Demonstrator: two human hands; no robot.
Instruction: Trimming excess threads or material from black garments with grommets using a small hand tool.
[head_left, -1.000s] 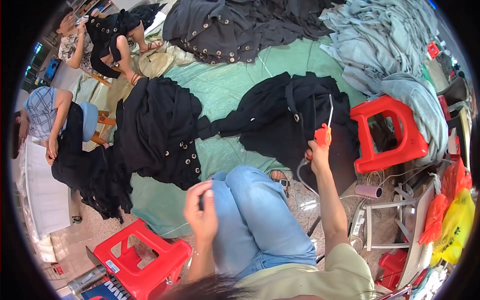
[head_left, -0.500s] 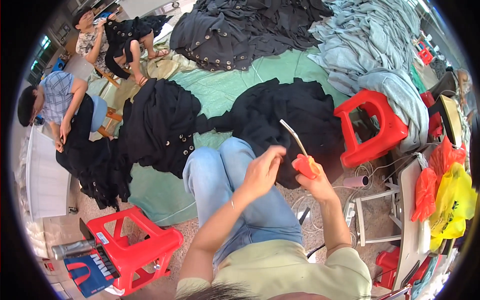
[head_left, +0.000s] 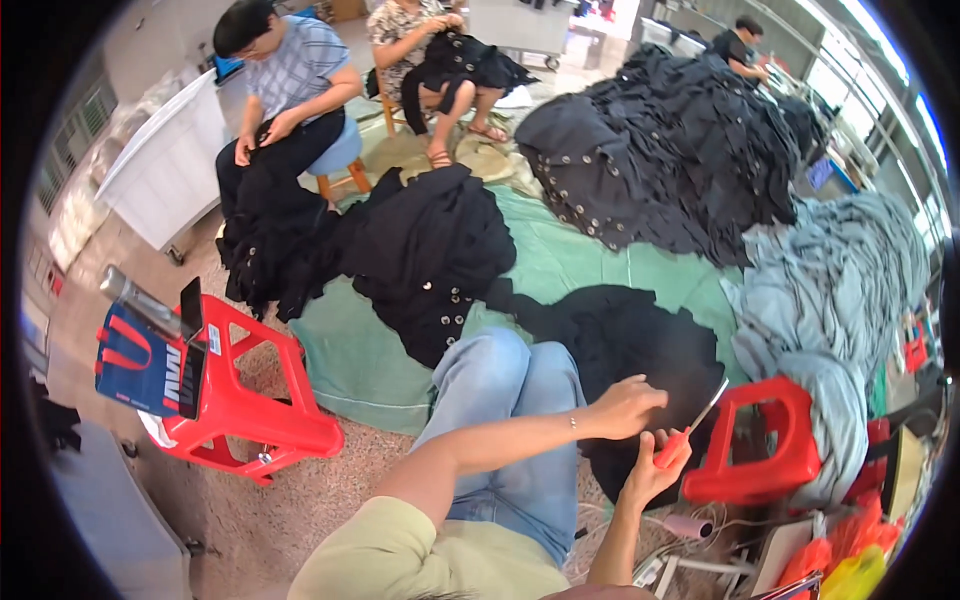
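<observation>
My right hand (head_left: 655, 470) grips a red-handled tool (head_left: 673, 447) with a long, narrow metal shaft that points up and to the right. The shaft's exact kind cannot be told from here. Just left of it, my left hand (head_left: 628, 408) hovers with its fingers loosely bent and apart. Nothing shows in that hand. Both hands are above a pile of black cloth (head_left: 610, 340) that lies on the floor in front of my knees. Another black garment pile (head_left: 430, 240), with shiny round metal rings, sits beyond my knees to the left.
Red plastic stools stand at left (head_left: 250, 390) and right (head_left: 760, 440). A blue bag (head_left: 140, 360) hangs by the left one. Large heaps of dark (head_left: 660, 150) and grey-blue garments (head_left: 840, 290) lie beyond, on a green sheet (head_left: 360, 370). Several people sit working farther off.
My view has swung to the left and up, so the scene sits farther right and lower. The tool stays in my right hand, its shaft now tilting right instead of left.
</observation>
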